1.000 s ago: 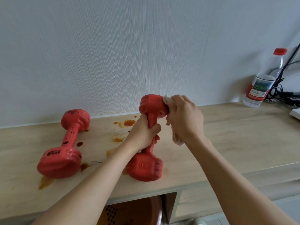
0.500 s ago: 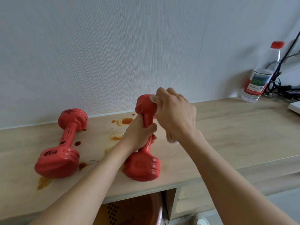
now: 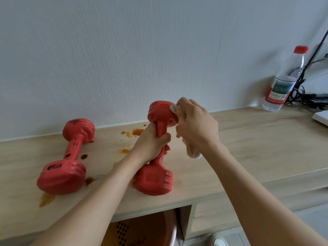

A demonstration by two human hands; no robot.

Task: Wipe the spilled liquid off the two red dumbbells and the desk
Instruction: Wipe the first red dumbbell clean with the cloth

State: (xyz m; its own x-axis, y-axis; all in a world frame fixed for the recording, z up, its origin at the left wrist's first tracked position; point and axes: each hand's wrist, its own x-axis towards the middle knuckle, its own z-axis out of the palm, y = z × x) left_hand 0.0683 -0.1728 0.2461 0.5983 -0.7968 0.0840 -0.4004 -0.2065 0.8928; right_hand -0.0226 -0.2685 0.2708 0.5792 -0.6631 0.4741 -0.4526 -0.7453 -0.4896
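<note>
My left hand (image 3: pixel 152 144) grips the handle of a red dumbbell (image 3: pixel 154 181), which stands tilted with its lower head on the wooden desk (image 3: pixel 248 148). My right hand (image 3: pixel 195 126) holds a crumpled white cloth (image 3: pixel 192 153) and presses it against the dumbbell's upper head. A second red dumbbell (image 3: pixel 68 157) lies flat on the desk to the left, dotted with dark drops. Orange-brown spilled liquid (image 3: pixel 132 133) marks the desk between the two dumbbells, with another smear (image 3: pixel 46 199) near the front left edge.
A plastic water bottle (image 3: pixel 282 82) with a red cap stands at the back right beside black cables (image 3: pixel 305 96). A white object's corner (image 3: pixel 321 118) lies at the right edge. Below the desk a brown chair seat (image 3: pixel 142 229) shows in an opening.
My right hand with the cloth has moved over the dumbbell's upper head, from its right side towards its top and back. The left hand keeps its grip on the handle.
</note>
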